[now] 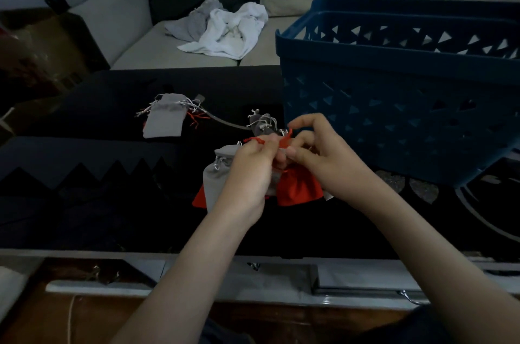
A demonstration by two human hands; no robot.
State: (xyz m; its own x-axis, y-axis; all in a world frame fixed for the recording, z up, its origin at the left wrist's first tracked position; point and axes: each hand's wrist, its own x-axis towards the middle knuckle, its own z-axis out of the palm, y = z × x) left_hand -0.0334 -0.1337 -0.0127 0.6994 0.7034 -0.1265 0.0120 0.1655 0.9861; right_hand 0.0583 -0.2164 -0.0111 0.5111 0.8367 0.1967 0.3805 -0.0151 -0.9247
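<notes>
Your left hand (247,172) pinches the red string (254,140). Your right hand (323,158) pinches the mouth of the red pouch (298,189), which hangs between both hands, just under your fingers. Can't tell what's inside the pouch. A gray pouch (216,183) lies against your left hand's outer side, on a second red pouch (198,200). A small gray pouch (261,125) sits just beyond your fingertips, and another gray one (166,121) lies further off, past your left hand. The blue basket (394,118) stands right beside your right hand; its near wall hides its contents.
</notes>
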